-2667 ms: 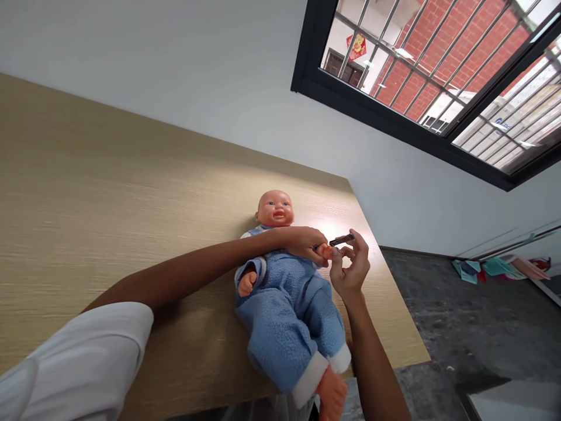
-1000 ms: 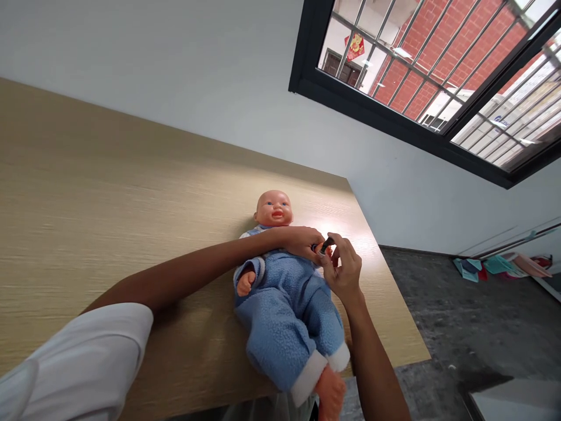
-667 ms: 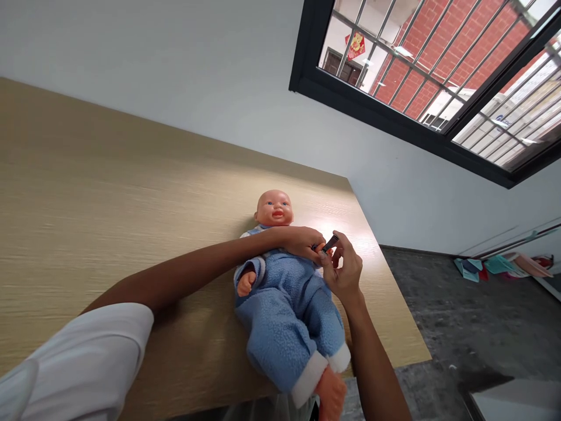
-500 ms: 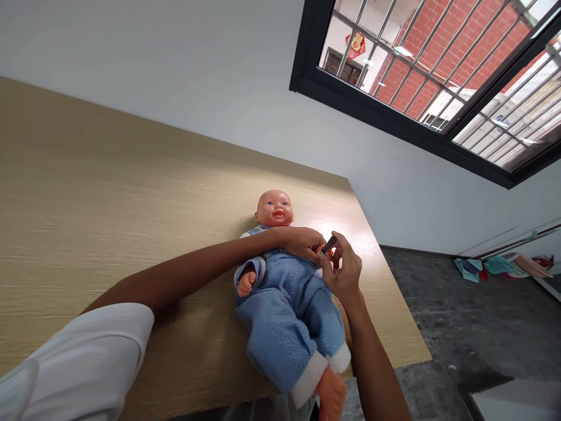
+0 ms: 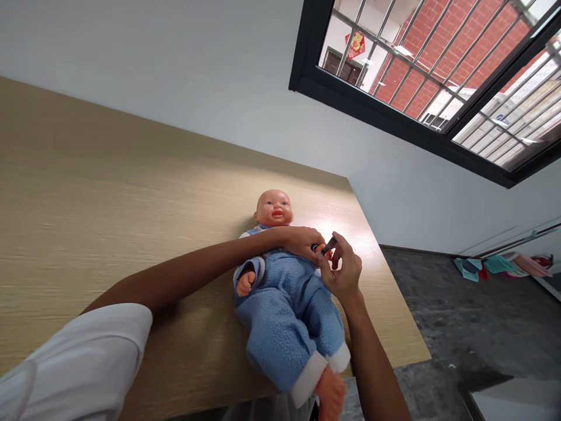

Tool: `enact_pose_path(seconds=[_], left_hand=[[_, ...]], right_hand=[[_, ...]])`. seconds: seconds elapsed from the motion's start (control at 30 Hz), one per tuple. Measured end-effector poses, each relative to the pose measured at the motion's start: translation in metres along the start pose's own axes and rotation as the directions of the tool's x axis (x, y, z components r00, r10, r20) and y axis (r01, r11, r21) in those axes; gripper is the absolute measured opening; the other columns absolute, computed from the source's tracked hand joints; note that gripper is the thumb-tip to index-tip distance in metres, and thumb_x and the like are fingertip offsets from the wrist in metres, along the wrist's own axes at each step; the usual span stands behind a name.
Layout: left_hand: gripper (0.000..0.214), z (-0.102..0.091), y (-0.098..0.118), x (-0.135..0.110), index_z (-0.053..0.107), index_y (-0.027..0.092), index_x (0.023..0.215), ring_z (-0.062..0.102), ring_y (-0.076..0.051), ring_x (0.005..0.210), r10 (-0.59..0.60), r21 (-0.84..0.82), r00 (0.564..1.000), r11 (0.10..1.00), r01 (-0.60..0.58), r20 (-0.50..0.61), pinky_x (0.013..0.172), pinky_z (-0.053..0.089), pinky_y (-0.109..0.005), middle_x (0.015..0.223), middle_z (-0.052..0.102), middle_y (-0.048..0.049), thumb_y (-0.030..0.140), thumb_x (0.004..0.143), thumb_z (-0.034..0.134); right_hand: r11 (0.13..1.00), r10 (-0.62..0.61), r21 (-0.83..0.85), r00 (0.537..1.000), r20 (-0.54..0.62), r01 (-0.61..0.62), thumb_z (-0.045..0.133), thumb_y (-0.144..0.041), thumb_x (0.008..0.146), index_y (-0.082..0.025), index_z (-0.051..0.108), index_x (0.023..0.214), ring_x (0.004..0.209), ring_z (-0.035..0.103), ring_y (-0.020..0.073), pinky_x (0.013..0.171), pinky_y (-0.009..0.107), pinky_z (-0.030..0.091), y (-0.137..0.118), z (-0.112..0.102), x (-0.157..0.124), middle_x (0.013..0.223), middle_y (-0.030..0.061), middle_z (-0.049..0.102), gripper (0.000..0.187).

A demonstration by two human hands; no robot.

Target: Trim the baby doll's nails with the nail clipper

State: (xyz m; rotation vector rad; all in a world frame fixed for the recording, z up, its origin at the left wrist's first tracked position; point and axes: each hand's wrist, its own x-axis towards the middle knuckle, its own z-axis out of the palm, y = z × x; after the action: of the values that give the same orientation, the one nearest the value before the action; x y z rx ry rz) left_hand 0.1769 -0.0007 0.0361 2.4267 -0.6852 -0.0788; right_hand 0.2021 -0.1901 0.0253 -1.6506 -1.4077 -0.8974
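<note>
A baby doll (image 5: 280,298) in blue fleece clothes with white cuffs lies on its back on the wooden table (image 5: 109,193). Across its chest reaches my left arm, and my left hand (image 5: 303,241) is closed around the doll's hand (image 5: 322,250) on the right side of the picture. Between thumb and fingers, my right hand (image 5: 344,266) pinches a small dark nail clipper (image 5: 329,244). The clipper's jaw end is at the doll's fingers; whether it touches them is too small to tell. The doll's other hand (image 5: 245,283) rests free at its side.
A pale wall (image 5: 175,70) runs behind the table, with a dark-framed barred window (image 5: 377,111) at upper right. Past the table's right edge lies a dark grey floor (image 5: 456,310). Several coloured items (image 5: 499,264) are on the floor by the far wall.
The clipper's lever end has dipped slightly under my right fingers, and the clipper lies a little flatter. My left hand still holds the doll's hand in the same place.
</note>
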Motion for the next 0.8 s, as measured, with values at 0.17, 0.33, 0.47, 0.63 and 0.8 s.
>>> enact_pose_path(seconds=[0.17,0.33,0.47,0.63,0.8], left_hand=[[0.022,-0.001,0.0,0.0,0.067,0.013,0.081,0.054,-0.014,0.067,0.026,-0.027,1.0,0.999,-0.027,-0.006,0.067,0.042,-0.024,0.078,0.067,-0.0031,0.034,0.085,0.061],[0.026,-0.003,0.003,-0.001,0.066,0.013,0.081,0.054,-0.015,0.069,0.024,-0.056,1.0,0.998,-0.024,-0.006,0.07,0.043,-0.025,0.079,0.067,-0.0044,0.038,0.087,0.058],[0.026,-0.004,0.006,-0.002,0.066,0.013,0.081,0.053,-0.014,0.068,0.007,-0.067,1.0,0.998,-0.008,-0.01,0.069,0.043,-0.025,0.078,0.066,-0.004,0.037,0.087,0.058],[0.028,-0.006,0.009,-0.002,0.065,0.013,0.077,0.05,-0.014,0.065,0.007,-0.078,1.0,0.997,-0.007,0.006,0.067,0.042,-0.025,0.072,0.064,-0.0032,0.038,0.087,0.057],[0.031,-0.007,0.011,-0.002,0.064,0.013,0.076,0.05,-0.014,0.065,0.018,-0.058,1.0,0.998,-0.016,0.023,0.066,0.041,-0.025,0.075,0.065,-0.0042,0.039,0.089,0.053]], right_hand=[[1.0,-0.012,-0.007,1.0,-0.016,0.012,0.057,-0.029,0.096,-0.017,0.048,0.138,0.05,0.052,0.0074,0.049,0.022,0.047,0.001,0.002,0.0,0.089,0.0032,0.067,0.044],[1.0,-0.03,0.008,0.999,-0.015,0.03,0.055,-0.026,0.097,-0.018,0.046,0.141,0.059,0.058,0.0098,0.055,0.023,0.051,0.002,0.002,0.0,0.093,0.0046,0.066,0.045],[0.999,-0.033,0.017,0.999,-0.016,0.033,0.054,-0.026,0.097,-0.018,0.046,0.141,0.06,0.057,0.0104,0.056,0.024,0.052,0.002,0.002,-0.001,0.091,0.0043,0.065,0.045],[0.999,-0.03,0.017,0.999,-0.031,0.03,0.054,-0.025,0.096,-0.018,0.045,0.142,0.055,0.051,0.0091,0.051,0.023,0.047,0.002,0.002,-0.001,0.09,0.0037,0.064,0.047],[0.999,-0.037,0.013,0.998,-0.051,0.038,0.053,-0.02,0.095,-0.019,0.044,0.143,0.054,0.049,0.0091,0.048,0.023,0.044,0.0,0.001,0.001,0.087,0.0023,0.062,0.048]])
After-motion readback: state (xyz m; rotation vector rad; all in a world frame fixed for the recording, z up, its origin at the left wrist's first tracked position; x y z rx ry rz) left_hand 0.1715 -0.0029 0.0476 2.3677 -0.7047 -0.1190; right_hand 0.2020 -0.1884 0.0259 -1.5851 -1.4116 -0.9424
